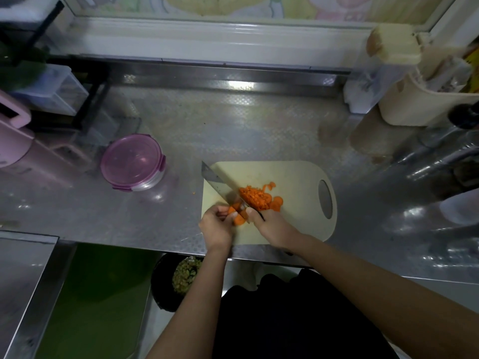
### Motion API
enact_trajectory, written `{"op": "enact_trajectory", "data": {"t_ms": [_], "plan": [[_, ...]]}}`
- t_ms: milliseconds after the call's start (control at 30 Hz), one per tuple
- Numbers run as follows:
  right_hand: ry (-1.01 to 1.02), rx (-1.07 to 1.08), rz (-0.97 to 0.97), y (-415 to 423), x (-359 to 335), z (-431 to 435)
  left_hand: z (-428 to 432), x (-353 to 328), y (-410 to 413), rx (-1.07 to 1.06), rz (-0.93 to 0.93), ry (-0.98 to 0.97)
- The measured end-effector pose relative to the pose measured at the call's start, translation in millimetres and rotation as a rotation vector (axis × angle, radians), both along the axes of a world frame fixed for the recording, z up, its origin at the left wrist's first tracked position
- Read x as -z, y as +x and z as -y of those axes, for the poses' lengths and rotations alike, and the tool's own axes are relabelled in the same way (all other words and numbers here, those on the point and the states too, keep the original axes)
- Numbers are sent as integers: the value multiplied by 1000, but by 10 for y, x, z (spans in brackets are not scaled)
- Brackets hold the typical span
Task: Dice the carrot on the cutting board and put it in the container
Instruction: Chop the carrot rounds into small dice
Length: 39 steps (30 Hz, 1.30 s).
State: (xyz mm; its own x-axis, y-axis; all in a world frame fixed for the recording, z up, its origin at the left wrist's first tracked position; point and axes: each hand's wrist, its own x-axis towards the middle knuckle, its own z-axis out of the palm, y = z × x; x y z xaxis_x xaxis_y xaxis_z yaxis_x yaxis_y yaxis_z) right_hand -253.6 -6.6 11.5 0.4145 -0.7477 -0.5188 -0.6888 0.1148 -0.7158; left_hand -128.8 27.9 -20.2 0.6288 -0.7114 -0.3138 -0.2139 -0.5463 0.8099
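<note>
Head view: you stand at a steel counter point(233, 120), mid-dice. A cream cutting board point(293, 174) lies just off centre toward 4 o'clock. The round container point(132, 161), purple lid on, sits well apart at the board's 9 o'clock. Your right grip point(272, 225) is curled round the handle of a broad knife point(220, 183), whose blade tip is aimed at 10 o'clock. Your left grip point(216, 225) pinches the remaining carrot chunk point(238, 218) against the blade's 8 o'clock side. A heap of diced carrot point(255, 198), with a few uncut slices, lies on the board at the blade's 3 o'clock. By the look of it, chopping is well along but not finished. The next move calls for short, even cuts with your fingertips tucked back. That lid must then come off before any carrot goes across.
</note>
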Motion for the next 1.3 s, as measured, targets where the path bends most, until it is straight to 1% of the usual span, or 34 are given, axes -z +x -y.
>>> {"op": "enact_trajectory", "data": {"t_ms": [233,433,600,700,933,1300], "plan": [[-56,28,-26,25,6,-18,-49,-9,-32,-59,2,-66],[-91,20,26,-32,-98,-30,-66,-12,-109,-147,-96,-23],[-89,4,36,-105,-108,-122,-93,27,-110,-87,-105,-18],[-66,-9,8,-124,-72,-172,-87,40,-100,-84,-94,1],[-144,-27,-12,-134,-6,-204,-54,23,-102,-94,-93,47],[-64,-46,-131,-32,-95,-156,-41,6,-77,-59,-59,77]]}}
